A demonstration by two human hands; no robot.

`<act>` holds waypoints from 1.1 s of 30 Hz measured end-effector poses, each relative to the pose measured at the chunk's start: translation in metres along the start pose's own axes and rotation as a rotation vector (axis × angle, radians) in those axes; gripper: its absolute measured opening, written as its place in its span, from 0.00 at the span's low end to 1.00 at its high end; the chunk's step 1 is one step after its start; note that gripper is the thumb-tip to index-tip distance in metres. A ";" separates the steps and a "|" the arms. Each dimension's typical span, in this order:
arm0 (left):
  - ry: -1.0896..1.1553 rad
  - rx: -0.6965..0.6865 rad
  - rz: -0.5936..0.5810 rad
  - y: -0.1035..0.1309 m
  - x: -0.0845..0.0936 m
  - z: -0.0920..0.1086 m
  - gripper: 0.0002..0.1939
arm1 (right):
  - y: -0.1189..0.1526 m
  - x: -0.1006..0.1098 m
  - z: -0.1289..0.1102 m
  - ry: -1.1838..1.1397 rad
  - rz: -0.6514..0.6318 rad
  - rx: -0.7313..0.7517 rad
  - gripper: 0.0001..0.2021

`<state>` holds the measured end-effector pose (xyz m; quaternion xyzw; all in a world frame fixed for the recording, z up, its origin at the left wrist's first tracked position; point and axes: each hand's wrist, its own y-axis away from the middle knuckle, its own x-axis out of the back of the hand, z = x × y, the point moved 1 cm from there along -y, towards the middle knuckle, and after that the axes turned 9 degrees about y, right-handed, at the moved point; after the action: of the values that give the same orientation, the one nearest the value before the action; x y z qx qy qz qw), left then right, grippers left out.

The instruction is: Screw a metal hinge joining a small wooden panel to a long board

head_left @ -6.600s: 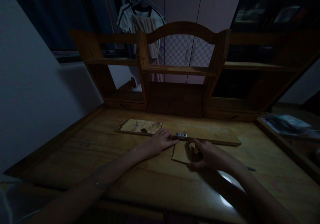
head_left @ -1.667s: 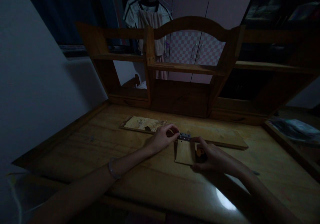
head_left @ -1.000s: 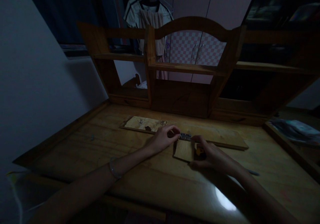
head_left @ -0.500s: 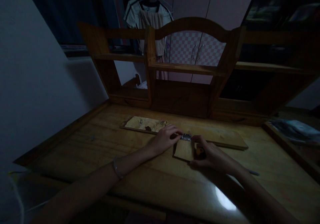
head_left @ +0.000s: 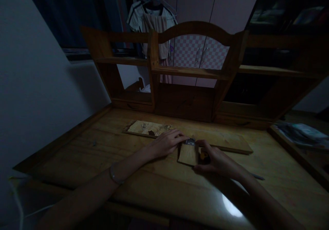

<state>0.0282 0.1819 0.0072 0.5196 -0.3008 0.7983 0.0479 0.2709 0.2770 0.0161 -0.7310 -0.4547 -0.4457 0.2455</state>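
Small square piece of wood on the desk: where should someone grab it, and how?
Probably by the right end of the small square piece of wood, coming from the right, thumb at the near corner and fingers at the far one. It lies flat, the metal hinge is at its far edge, and the right hand already spans that side.

The scene is taken in by a single camera worn on the head, set above the near side of the table (head_left: 154, 189) and aimed forward and down. The left hand (head_left: 167, 143) and right hand (head_left: 217, 159) are viewed from above and behind, within arm's reach, with the forearms entered from 7 and 5 o'clock. Farther off, the shelf unit (head_left: 190, 72) is faced at 12 o'clock, and the wall (head_left: 51, 96) is caught toward 9.
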 end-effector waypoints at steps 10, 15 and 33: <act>-0.313 -0.137 -0.018 0.000 -0.010 -0.006 0.23 | -0.001 -0.001 0.006 -0.077 0.009 0.015 0.40; -0.420 -0.241 0.013 -0.002 -0.012 -0.007 0.20 | -0.002 0.000 0.007 -0.093 -0.005 0.014 0.40; -0.475 -0.328 0.040 0.000 -0.014 -0.004 0.16 | 0.003 0.011 0.005 0.001 0.058 -0.001 0.41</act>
<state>0.0314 0.1876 -0.0058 0.6712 -0.4388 0.5958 0.0435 0.2777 0.2849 0.0237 -0.7437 -0.4330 -0.4391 0.2582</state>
